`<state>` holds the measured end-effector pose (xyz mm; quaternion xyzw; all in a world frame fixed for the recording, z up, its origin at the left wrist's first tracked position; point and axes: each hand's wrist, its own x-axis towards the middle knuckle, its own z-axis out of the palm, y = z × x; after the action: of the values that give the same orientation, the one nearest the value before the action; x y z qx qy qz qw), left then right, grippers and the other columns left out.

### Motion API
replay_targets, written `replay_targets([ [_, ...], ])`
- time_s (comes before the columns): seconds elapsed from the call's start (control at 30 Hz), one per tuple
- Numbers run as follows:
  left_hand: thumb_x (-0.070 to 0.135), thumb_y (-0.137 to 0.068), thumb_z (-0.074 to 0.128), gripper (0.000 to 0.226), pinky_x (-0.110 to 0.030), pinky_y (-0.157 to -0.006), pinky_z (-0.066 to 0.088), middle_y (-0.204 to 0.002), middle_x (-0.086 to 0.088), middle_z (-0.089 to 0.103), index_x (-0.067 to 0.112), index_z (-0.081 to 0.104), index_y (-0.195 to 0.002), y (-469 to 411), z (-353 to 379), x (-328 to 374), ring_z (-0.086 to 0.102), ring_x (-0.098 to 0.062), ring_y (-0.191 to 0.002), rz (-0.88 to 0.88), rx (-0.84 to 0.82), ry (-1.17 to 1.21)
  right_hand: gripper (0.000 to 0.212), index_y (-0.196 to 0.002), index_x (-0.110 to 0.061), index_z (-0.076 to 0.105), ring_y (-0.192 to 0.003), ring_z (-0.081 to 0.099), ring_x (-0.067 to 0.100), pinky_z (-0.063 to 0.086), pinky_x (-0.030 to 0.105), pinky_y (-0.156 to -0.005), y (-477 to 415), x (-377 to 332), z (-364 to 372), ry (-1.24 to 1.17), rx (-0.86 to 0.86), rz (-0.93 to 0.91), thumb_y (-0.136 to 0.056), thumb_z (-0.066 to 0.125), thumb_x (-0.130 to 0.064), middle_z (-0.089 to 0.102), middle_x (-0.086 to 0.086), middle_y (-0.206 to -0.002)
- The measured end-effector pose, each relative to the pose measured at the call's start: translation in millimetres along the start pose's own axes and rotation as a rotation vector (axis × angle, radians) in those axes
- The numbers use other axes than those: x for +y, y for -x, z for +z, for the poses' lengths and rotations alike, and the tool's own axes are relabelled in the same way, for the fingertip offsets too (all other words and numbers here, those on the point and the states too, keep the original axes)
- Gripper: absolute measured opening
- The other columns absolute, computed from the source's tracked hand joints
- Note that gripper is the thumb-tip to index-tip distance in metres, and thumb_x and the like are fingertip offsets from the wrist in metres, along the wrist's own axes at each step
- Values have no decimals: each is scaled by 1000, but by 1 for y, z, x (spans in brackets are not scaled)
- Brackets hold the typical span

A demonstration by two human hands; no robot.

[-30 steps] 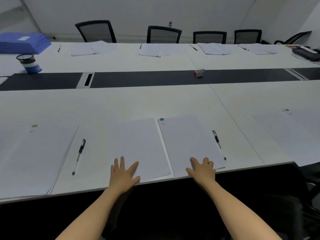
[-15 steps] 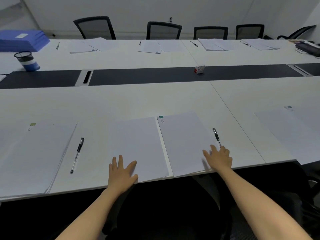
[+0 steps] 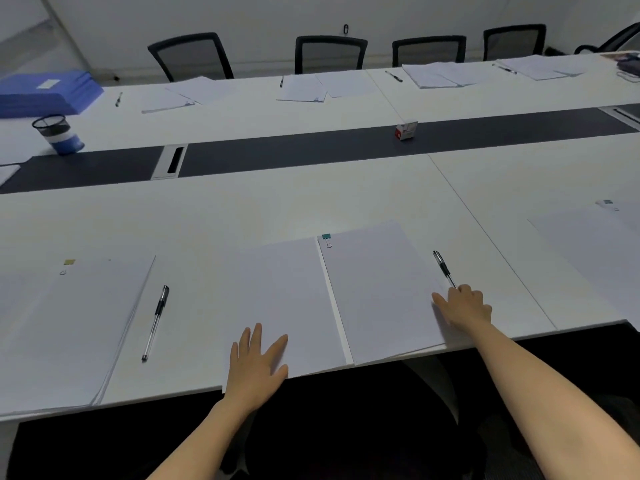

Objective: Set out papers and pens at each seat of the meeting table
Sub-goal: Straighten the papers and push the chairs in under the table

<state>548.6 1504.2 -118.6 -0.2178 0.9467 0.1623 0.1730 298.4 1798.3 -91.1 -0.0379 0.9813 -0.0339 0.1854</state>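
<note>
Right hand (image 3: 464, 306) has slid rightward; fingers (image 3: 467, 292) touch the pen (image 3: 440, 265).

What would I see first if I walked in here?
First the two hands at the near edge: the left hand flat on a paper, the right hand at the end of a pen. Then the dark strip across the table, with a small red-and-white box on it.

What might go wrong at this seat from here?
The right hand touches only the near end of the pen, so a nudge may spin or roll it askew. The clipped stack and the left stack both reach the edge of the table; the left hand, flat on the left stack, may push sheets over it.
</note>
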Motion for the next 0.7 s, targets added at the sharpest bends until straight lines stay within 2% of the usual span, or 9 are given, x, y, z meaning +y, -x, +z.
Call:
replay_targets([
  [0.17, 62, -56, -1, 95, -44, -116, -8, -158, -9, -12, 43, 10, -148, 1, 0, 2, -17, -28, -145, 9, -3, 0, 49, -130, -9, 45, -126, 33, 31, 32, 43, -99, -2, 2, 0, -47, -10, 4, -97, 29, -41, 38, 11, -137],
  [0.3, 62, -63, 1, 88, -44, -117, -7, -159, -9, -10, 42, 9, -148, 2, -2, 6, -15, -28, -145, 25, 18, -3, 53, -143, -14, 32, -134, 26, 32, 28, 45, -106, 13, 11, -4, -152, 16, 31, -98, 31, -42, 26, 11, -150],
  [0.43, 64, -60, -4, 92, -44, -116, -6, -159, -7, -9, 41, 6, -149, 0, -5, 17, -14, -28, -145, 64, 12, -17, 51, -145, -17, 29, -137, 22, 30, 25, 44, -108, 39, 25, -12, -159, 39, 59, -99, 32, -39, 20, 10, -153],
  [0.5, 62, -78, 13, 73, -46, -117, -5, -159, -8, -10, 43, 6, -148, -2, -5, 19, -14, -29, -145, 64, -8, -34, 51, -148, -19, 23, -141, 17, 26, 24, 42, -111, 54, 25, -10, -74, 33, -13, -100, 31, -35, 13, 5, -157],
  [0.57, 47, -93, 30, 59, -47, -117, -4, -159, -9, -10, 43, 7, -148, 0, -3, 19, -14, -31, -145, 73, -25, -33, 50, -149, -26, 18, -145, 11, 23, 22, 41, -113, 72, 16, 1, 23, -10, -155, -101, 27, -36, 6, 1, -159],
  [0.63, 42, -95, 33, 58, -48, -117, -4, -159, -9, -10, 43, 9, -148, 3, -2, 19, -13, -31, -145, 81, -22, -27, 49, -150, -31, 16, -146, 6, 24, 21, 42, -115, 84, -1, 17, 54, -97, -271, -101, 24, -40, 2, 2, -159],
  [0.7, 41, -95, 34, 58, -48, -117, -3, -159, -9, -10, 43, 10, -148, 5, -3, 17, -13, -32, -145, 88, -30, -24, 50, -149, -35, 11, -146, 1, 28, 18, 44, -117, 93, -19, 32, 77, -194, -300, -101, 24, -40, -2, 7, -159],
])
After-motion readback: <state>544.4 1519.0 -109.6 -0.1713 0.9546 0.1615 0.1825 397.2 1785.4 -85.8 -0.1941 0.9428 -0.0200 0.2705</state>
